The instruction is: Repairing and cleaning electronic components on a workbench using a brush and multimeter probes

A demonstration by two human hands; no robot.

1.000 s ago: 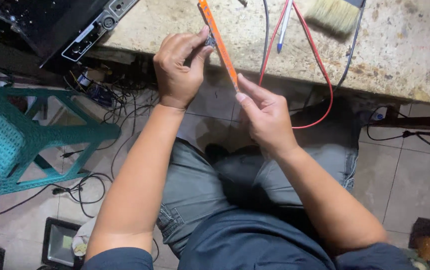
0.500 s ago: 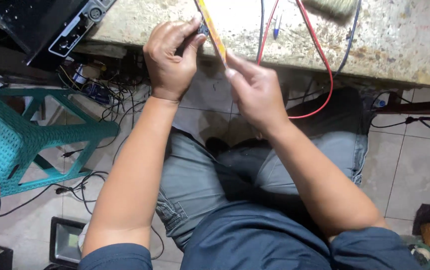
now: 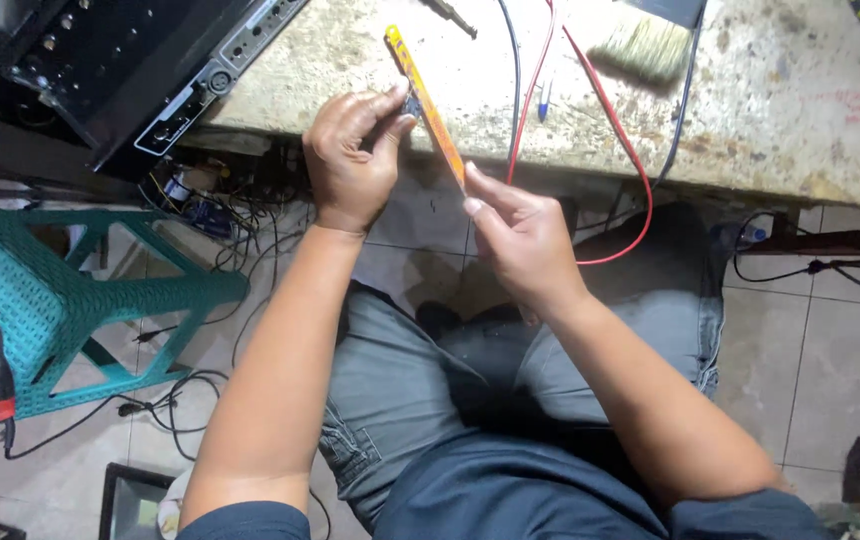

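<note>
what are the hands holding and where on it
A narrow orange strip: right hand pinches its near end, left hand pinches a small dark part at its middle.

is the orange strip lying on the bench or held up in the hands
Held up. The orange strip is pinched by the left hand mid-length and the right hand at its near end, slanting over the bench edge.

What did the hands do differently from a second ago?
Hardly anything. Both hands went on holding the long orange strip, and nothing was picked up or let go. The left hand pinches it near the middle, and the right hand holds its near end. The red wire, the brush and the black device stayed where they were on the bench.
</note>
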